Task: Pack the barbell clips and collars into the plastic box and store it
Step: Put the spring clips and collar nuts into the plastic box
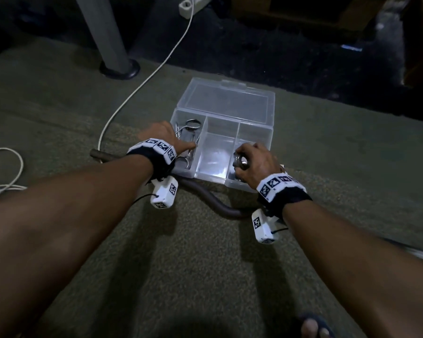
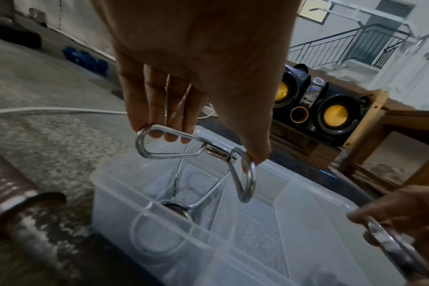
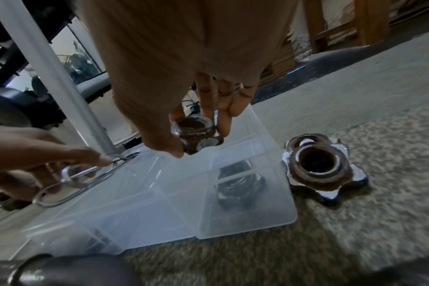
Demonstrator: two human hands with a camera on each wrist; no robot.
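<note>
The clear plastic box lies on the carpet with its lid open away from me and three compartments. My left hand hangs over the left compartment and pinches a steel spring clip by its handles. The clip's coil dips into that compartment, where another clip lies. My right hand holds a chrome collar above the right compartment, between thumb and fingers. One collar sits in that compartment. Two more collars are stacked on the carpet right of the box.
A brown curl bar lies along the box's near side. A white cable runs left of the box to a power strip. A grey metal post stands at the back left. Speakers sit beyond the box.
</note>
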